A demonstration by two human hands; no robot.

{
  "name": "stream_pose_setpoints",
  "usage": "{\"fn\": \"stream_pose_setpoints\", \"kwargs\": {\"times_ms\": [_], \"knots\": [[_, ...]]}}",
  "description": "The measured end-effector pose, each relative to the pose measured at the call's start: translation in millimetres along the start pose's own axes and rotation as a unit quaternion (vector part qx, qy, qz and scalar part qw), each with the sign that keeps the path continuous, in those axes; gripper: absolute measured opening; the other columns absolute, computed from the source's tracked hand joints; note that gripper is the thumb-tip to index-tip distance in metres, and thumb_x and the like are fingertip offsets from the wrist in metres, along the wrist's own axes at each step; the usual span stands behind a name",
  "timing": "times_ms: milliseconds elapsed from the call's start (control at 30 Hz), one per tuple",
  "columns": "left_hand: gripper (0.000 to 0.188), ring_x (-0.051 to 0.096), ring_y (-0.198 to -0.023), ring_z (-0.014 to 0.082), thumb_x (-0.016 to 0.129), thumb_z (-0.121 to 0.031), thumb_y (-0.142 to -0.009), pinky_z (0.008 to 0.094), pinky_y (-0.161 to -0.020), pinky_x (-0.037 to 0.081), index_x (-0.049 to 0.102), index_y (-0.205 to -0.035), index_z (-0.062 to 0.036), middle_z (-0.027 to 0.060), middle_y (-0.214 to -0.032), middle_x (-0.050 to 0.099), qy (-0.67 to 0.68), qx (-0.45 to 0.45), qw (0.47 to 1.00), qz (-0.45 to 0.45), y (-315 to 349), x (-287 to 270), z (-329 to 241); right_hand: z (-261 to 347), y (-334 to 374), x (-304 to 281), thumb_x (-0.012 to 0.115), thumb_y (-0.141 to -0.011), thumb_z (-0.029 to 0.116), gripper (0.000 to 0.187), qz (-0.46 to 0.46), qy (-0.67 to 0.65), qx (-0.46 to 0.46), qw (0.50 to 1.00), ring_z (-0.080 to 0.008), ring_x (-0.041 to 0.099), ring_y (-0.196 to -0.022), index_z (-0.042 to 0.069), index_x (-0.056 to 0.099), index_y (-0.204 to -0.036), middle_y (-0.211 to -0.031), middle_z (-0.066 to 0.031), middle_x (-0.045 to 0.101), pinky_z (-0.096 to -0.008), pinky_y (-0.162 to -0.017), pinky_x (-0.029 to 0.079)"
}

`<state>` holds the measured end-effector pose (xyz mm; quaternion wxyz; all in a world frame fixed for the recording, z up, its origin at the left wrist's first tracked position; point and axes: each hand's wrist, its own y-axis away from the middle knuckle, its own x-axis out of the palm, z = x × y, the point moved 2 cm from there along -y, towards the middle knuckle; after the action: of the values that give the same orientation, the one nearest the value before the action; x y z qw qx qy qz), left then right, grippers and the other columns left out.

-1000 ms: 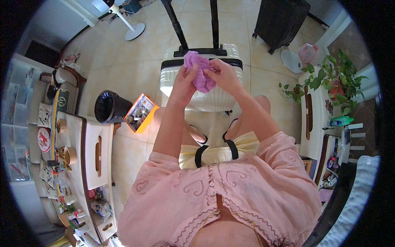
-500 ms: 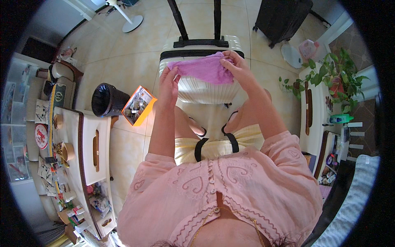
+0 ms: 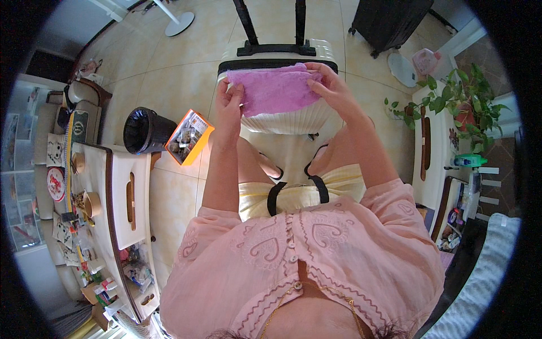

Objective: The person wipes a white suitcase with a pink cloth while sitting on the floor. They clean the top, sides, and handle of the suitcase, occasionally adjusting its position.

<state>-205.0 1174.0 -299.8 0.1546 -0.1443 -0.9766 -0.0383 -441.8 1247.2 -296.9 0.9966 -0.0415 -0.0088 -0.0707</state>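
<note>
A purple cloth [image 3: 276,93] is stretched between my two hands, spread into a rough rectangle. My left hand [image 3: 230,97] pinches its left edge, thumb on top. At the opposite edge my right hand [image 3: 326,86] grips it between thumb and fingers. Right behind the cloth stands a white ribbed suitcase [image 3: 282,124] with a black band and a raised black handle [image 3: 276,49]. The cloth hides part of the suitcase's top; whether it touches the case I cannot tell.
On the left are a black lined bin [image 3: 148,131], an orange box [image 3: 191,137] of small items and a white-sided table [image 3: 121,186]. Farther off at right stands a dark suitcase [image 3: 388,25]. A leafy plant [image 3: 460,101] tops the right-hand cabinet [image 3: 432,147].
The purple cloth has gone from bunched and narrow to more widely spread, its lower edge hanging flatter. Both hands keep hold of it, with my right hand's grip slightly shifted.
</note>
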Motion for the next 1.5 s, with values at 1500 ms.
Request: {"fn": "stream_pose_setpoints", "kwargs": {"times_ms": [1500], "knots": [[0.051, 0.058, -0.095, 0.0221, 0.07, -0.011, -0.079, 0.0312, -0.084, 0.047, 0.043, -0.121, -0.0034, 0.0124, -0.111, 0.053, -0.289, 0.14, 0.943, 0.092, 38, 39, 41, -31, 14, 55, 0.058, -0.09, 0.032, 0.034, -0.024, -0.053, 0.01, 0.998, -0.0123, 0.059, -0.08, 0.001, 0.061, -0.105, -0.091, -0.0039, 0.064, -0.0292, -0.07, 0.048]]}}
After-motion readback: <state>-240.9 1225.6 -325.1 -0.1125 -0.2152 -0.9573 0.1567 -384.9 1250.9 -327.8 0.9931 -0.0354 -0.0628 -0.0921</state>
